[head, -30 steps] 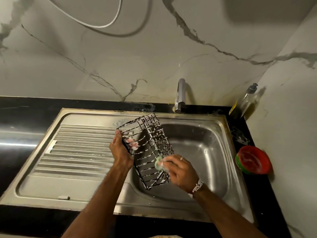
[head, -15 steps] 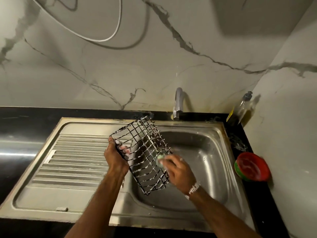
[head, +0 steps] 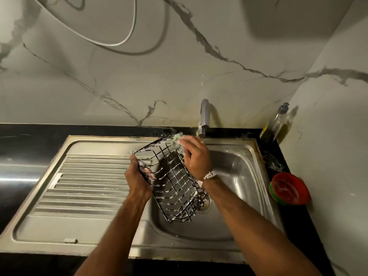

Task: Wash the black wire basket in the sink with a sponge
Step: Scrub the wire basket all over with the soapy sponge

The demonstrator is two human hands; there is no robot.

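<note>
Scrubbing underway: left hand grips black wire basket over sink; right hand clutches sponge at far corner. Suds coat wires; rinse likely outstanding.

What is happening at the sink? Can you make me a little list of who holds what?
basket: black wire basket, tilted over the sink, soapy
left: left hand grips its left rim
right: right hand presses the sponge on its far top corner
tap: tap behind the basin; no stream visible
counter: bottle and red bowl to the right
</note>
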